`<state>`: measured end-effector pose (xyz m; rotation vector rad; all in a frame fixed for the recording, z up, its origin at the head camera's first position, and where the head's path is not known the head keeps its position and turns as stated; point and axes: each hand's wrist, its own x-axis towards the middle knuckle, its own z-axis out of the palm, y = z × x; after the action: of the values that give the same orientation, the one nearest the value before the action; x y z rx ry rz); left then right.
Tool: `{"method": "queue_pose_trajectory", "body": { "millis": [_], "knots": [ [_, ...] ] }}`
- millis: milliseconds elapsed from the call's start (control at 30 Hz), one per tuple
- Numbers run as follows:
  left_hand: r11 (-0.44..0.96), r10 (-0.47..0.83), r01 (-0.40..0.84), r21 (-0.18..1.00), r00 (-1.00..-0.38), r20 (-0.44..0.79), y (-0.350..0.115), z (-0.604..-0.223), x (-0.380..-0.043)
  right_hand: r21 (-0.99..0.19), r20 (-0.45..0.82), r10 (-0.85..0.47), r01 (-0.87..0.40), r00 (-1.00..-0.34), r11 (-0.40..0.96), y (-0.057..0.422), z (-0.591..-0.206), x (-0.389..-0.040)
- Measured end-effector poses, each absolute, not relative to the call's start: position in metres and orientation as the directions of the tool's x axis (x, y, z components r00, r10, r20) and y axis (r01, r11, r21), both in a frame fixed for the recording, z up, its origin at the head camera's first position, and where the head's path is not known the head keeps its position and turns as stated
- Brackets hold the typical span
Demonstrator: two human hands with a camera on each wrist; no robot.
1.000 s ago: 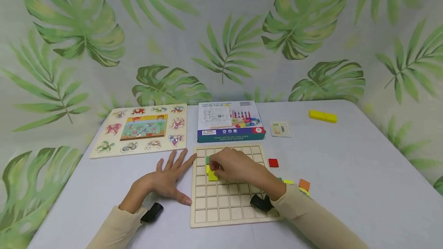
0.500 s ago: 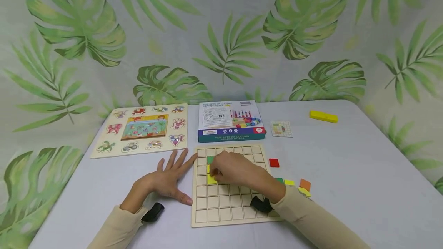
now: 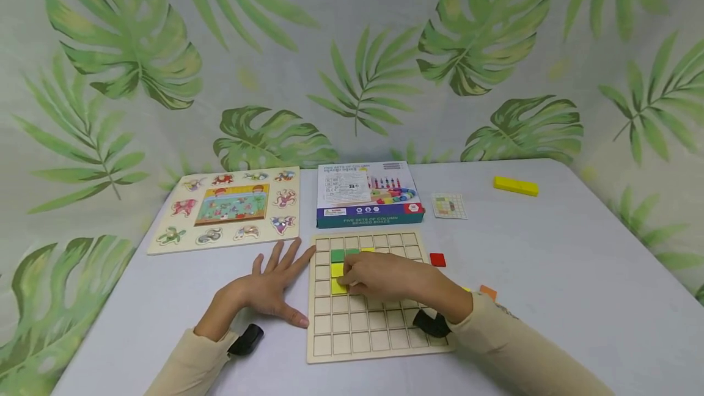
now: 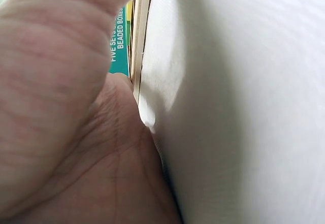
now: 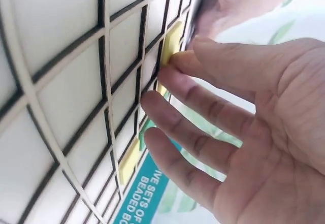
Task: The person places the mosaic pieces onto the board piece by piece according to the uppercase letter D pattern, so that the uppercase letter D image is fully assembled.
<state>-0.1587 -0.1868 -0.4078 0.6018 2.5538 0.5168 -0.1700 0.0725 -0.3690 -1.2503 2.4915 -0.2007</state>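
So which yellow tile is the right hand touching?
The lowest yellow tile on the board in the head view; the right hand has fingertips on it. The other two visible yellow tiles sit higher.

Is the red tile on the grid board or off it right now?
Off: the head view shows the red tile on the white tabletop beside the grid board.

Box (image 3: 357, 220) blocks way behind grid board (image 3: 374, 322); left grip (image 3: 269, 292) blocks left; front free.
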Motion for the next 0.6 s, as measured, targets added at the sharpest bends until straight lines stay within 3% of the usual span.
{"method": "queue_pose_trajectory", "body": {
  "millis": [233, 467, 600],
  "knots": [
    [0.833, 0.492, 0.315, 0.455, -0.798, -0.349, -0.186, -0.407, -0.157, -0.321, -0.254, -0.809, -0.743, -0.529, 0.587, 0.090, -0.361, -0.165],
    [0.841, 0.480, 0.305, 0.447, -0.802, -0.355, -0.185, -0.408, -0.158, -0.359, -0.293, -0.733, -0.640, -0.614, 0.679, 0.121, -0.351, -0.164],
    [0.846, 0.473, 0.302, 0.439, -0.806, -0.357, -0.186, -0.407, -0.158, -0.407, -0.288, -0.724, -0.604, -0.627, 0.685, 0.145, -0.349, -0.166]
  ]
}}
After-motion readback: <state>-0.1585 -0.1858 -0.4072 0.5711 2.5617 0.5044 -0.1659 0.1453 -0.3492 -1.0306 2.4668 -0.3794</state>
